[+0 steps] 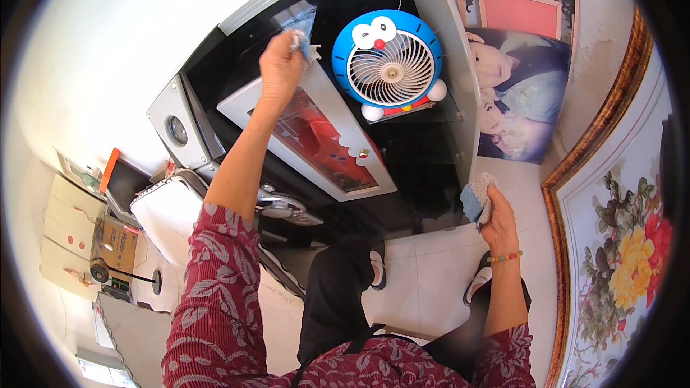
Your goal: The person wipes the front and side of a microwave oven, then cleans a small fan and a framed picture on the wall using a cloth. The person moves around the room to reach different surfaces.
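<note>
My left hand [281,67] grips a crumpled blue-and-white cloth [302,46] over the glossy black surface of a cabinet [242,56], close to the upper end of a white-framed glass door [318,134]. Red material shows through that door's pane, and a small gold knob sits on its frame. Lower on the right, my right hand [500,218] holds a blue and beige textured cloth [477,199] beside the cabinet's front corner. Between the hands stands a blue cartoon-faced electric fan [391,67] with a white grille.
A grey side panel [450,64] borders the fan, whose white cord runs upward. Right of it lean a large photo print [520,97] and an ornate framed flower picture [620,237]. At left are a silver speaker [175,126] and a white-covered piece [167,215]. Tiled floor [401,280] lies below.
</note>
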Action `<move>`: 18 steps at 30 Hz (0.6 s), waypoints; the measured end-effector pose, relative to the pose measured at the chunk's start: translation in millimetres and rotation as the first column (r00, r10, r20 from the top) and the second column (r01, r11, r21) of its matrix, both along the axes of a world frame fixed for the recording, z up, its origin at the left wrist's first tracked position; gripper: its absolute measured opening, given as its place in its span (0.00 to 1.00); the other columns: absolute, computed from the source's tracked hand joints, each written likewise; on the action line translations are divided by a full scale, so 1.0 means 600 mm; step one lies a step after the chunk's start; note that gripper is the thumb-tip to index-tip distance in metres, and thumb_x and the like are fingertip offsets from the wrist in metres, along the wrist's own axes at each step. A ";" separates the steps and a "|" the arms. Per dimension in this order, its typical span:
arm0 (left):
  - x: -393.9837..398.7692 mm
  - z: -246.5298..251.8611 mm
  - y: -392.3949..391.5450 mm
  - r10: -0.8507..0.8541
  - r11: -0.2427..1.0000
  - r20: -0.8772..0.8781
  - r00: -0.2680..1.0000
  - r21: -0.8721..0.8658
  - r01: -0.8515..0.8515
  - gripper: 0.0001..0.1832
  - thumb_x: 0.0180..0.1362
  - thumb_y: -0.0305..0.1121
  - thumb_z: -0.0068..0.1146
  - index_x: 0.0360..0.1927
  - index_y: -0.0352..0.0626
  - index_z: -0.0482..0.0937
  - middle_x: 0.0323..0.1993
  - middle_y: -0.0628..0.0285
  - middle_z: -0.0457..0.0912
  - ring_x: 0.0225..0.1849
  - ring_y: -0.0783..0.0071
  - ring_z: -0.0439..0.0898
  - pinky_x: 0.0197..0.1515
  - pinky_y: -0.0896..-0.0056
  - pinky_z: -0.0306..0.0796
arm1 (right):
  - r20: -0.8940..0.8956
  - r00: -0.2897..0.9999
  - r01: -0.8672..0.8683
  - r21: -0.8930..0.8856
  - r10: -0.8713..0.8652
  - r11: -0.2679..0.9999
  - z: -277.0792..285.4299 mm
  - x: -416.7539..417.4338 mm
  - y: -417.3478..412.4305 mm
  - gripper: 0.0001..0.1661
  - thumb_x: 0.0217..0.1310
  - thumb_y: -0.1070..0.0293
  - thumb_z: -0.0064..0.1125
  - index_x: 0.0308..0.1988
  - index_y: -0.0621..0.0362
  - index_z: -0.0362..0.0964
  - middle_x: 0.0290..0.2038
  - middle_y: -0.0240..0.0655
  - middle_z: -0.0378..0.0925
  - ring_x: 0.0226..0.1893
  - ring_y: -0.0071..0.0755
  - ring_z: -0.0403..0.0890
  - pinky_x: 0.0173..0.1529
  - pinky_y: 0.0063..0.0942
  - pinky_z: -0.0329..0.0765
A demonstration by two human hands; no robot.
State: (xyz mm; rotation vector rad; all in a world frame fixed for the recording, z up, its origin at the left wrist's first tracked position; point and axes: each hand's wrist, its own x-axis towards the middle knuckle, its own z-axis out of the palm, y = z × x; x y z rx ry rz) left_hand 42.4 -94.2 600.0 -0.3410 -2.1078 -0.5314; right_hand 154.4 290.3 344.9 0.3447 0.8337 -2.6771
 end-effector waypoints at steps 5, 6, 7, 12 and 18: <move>0.001 -0.034 0.002 0.099 0.937 -0.064 0.993 -0.330 -0.115 0.17 0.46 0.21 0.54 0.42 0.42 0.77 0.42 0.54 0.79 0.45 0.52 0.76 0.47 0.59 0.71 | 0.019 0.999 0.034 0.023 -0.034 0.999 -0.005 -0.004 0.002 0.18 0.65 0.65 0.47 0.52 0.62 0.68 0.44 0.39 0.78 0.44 0.38 0.80 0.48 0.34 0.78; 0.008 -0.036 -0.001 0.049 0.923 -0.138 0.989 -0.371 -0.098 0.16 0.46 0.21 0.54 0.42 0.42 0.77 0.43 0.55 0.79 0.45 0.52 0.76 0.47 0.59 0.71 | 0.029 0.998 0.064 -0.003 -0.064 0.998 -0.009 -0.007 0.003 0.18 0.65 0.66 0.47 0.52 0.61 0.68 0.44 0.39 0.78 0.44 0.38 0.80 0.49 0.34 0.78; 0.016 -0.036 -0.005 0.063 0.911 -0.139 0.988 -0.396 -0.114 0.16 0.45 0.21 0.54 0.41 0.42 0.77 0.45 0.57 0.78 0.46 0.53 0.76 0.48 0.59 0.70 | 0.034 0.998 0.050 -0.011 -0.050 0.999 -0.010 -0.007 0.008 0.18 0.65 0.66 0.48 0.51 0.61 0.69 0.45 0.39 0.78 0.44 0.38 0.80 0.49 0.34 0.78; 0.063 -0.045 -0.081 0.218 0.869 -0.164 0.962 -0.417 -0.268 0.20 0.42 0.21 0.56 0.43 0.44 0.77 0.44 0.59 0.77 0.46 0.56 0.75 0.51 0.60 0.66 | 0.023 0.999 0.023 -0.020 -0.022 1.000 -0.012 -0.004 0.015 0.18 0.64 0.65 0.49 0.51 0.61 0.69 0.45 0.38 0.77 0.44 0.37 0.80 0.49 0.34 0.78; 0.100 -0.041 -0.174 0.379 0.809 -0.163 0.911 -0.419 -0.411 0.17 0.43 0.23 0.57 0.40 0.44 0.77 0.42 0.58 0.77 0.44 0.56 0.75 0.50 0.60 0.67 | 0.044 0.998 0.052 0.022 -0.053 0.998 0.006 0.005 0.013 0.15 0.64 0.66 0.47 0.47 0.61 0.71 0.42 0.38 0.78 0.41 0.37 0.80 0.44 0.32 0.80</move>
